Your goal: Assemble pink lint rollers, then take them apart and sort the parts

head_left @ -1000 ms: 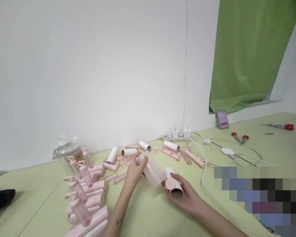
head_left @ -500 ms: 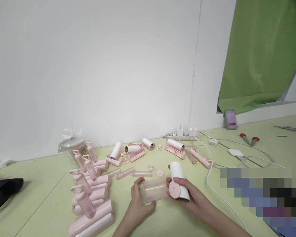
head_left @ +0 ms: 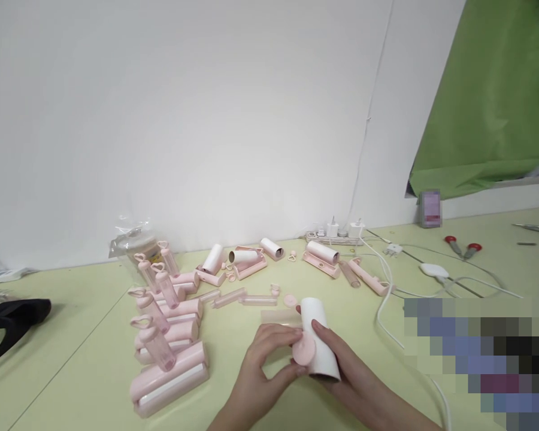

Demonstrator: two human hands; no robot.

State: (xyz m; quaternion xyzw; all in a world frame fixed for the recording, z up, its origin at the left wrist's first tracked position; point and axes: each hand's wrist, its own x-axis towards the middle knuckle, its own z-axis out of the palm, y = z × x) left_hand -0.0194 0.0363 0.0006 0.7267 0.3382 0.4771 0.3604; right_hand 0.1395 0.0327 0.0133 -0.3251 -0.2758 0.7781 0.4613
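"Five pink loop-topped bottles (head_left: 156, 344) at left; what's next?"

"The left hand (head_left: 261, 366), thumb and fingers pinching a pink disc (head_left: 304, 350)."

"And the disc sits where?"

"In front of the white tube (head_left: 315, 320), over the surface (head_left: 233, 335)."

"What has the tube?"

"The right hand (head_left: 347, 362), curled around it; farther right, a white cable (head_left: 378, 315) crosses the surface."

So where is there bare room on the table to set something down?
Between the black object and the pink bottles, and between the right hand and the white cable. Crowded: along the wall, from bottles to power strip.
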